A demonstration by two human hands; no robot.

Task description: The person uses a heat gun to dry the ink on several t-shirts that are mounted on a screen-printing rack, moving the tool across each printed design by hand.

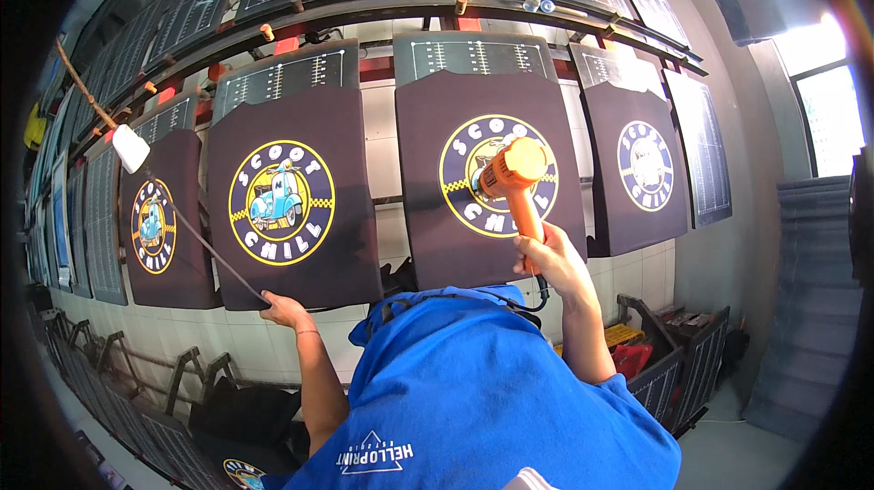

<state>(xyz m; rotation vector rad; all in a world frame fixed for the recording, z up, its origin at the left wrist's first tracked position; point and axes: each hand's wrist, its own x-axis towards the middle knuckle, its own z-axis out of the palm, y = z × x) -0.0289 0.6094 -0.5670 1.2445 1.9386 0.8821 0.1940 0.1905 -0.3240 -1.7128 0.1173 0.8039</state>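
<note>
As I watch, the right hand (555, 260) is wrapped round an orange heat gun (517, 178), up at twelve o'clock from the blue top (492, 390), over the round print (453, 188) on a dark shirt (437, 260), while the left hand (286, 310) pinches a thin dark cord (217, 256) slanting toward half past ten, near a white connector block (131, 148)

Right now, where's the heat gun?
The heat gun is right of centre in the head view, in the right hand, over the round print on a dark shirt.
</note>
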